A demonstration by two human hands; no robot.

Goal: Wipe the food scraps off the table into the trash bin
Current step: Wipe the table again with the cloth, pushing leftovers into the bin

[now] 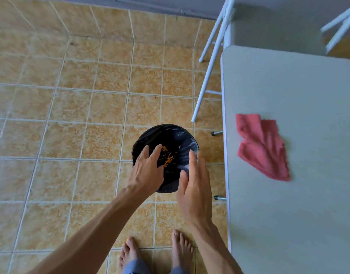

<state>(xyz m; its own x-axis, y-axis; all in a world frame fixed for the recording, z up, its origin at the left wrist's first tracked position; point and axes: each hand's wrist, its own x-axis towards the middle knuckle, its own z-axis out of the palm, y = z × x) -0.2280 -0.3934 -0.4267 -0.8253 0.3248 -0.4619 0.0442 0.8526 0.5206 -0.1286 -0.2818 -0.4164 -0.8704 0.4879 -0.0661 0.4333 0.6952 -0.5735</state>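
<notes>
A round black trash bin [170, 135] lined with a dark bag stands on the tiled floor just left of the table. Orange food scraps [168, 158] lie inside it. My left hand [147, 172] hovers over the bin's near left rim, fingers spread, holding nothing. My right hand [194, 186] is over the bin's near right rim, fingers extended and apart, also empty. A crumpled red cloth [263, 147] lies on the grey table [308, 86] near its left edge, away from both hands.
White chair legs [209, 62] stand on the tan tiled floor [71, 115] beyond the bin, next to the table's far left corner. Two metal pegs [217, 133] stick out from under the table edge. My bare feet [182, 252] are below the bin.
</notes>
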